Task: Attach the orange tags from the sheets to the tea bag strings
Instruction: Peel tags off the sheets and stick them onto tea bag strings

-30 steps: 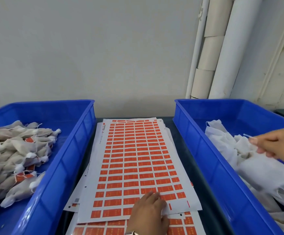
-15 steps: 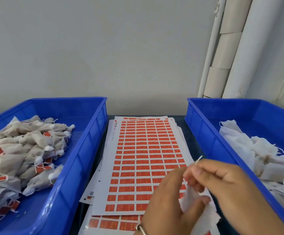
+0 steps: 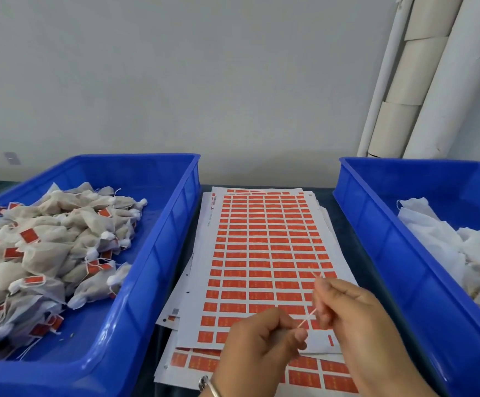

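A stack of white sheets with rows of orange tags (image 3: 264, 253) lies between two blue bins. Over its near end, my left hand (image 3: 261, 342) and my right hand (image 3: 350, 313) each pinch one end of a thin white tea bag string (image 3: 307, 318) stretched between them. The string's free end pokes up above my right fingers. The tea bag itself is hidden behind my hands. The left blue bin (image 3: 158, 253) holds a heap of filled tea bags (image 3: 47, 247) with orange tags on them. The right blue bin (image 3: 382, 242) holds white tea bags (image 3: 445, 242) without tags.
A dark table surface (image 3: 350, 247) shows between the sheets and the bins. White and beige rolls (image 3: 422, 81) lean against the grey wall at the back right. A metal bangle (image 3: 210, 386) is on my left wrist.
My right hand took a white bag from the right bin and brought it to the middle. My left hand left the sheet. Both hands now pull the string taut.
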